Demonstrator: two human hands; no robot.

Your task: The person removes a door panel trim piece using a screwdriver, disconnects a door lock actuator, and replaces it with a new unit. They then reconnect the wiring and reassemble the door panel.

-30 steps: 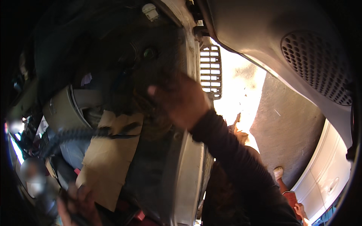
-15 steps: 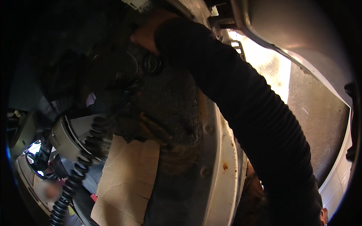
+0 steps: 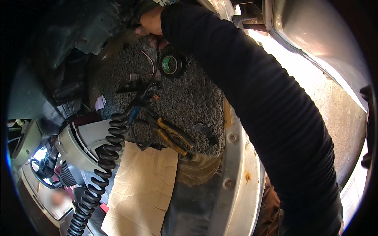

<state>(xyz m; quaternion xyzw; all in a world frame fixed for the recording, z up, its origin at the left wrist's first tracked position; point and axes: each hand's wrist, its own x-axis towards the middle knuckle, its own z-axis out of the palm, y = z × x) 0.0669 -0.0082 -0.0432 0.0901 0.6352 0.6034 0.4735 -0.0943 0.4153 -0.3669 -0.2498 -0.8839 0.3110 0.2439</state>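
My right hand (image 3: 152, 24), on a black-sleeved arm (image 3: 252, 98), reaches to the top of the view beside a dark panel. Its fingers are bent and partly hidden, closed around a thin black wire (image 3: 158, 51) that runs down from them. A pinkish wire (image 3: 149, 61) curves just below the hand. Close under it lies a roll of black tape (image 3: 170, 65) with a green core, on a grey looped mat (image 3: 185, 98). Pliers with worn yellow handles (image 3: 173, 135) rest lower on the mat. My left hand is not in view.
A piece of cardboard (image 3: 143, 185) lies on the floor below the mat. A coiled black cable (image 3: 104, 161) crosses in front of a beige column cover (image 3: 76, 143). The metal door sill (image 3: 236, 196) runs along the right. Another person, blurred, appears at lower left.
The view has brightened and shifted, so the mat, pliers and tape show more clearly. My right hand stays near the dark panel, with more of its fingers visible.
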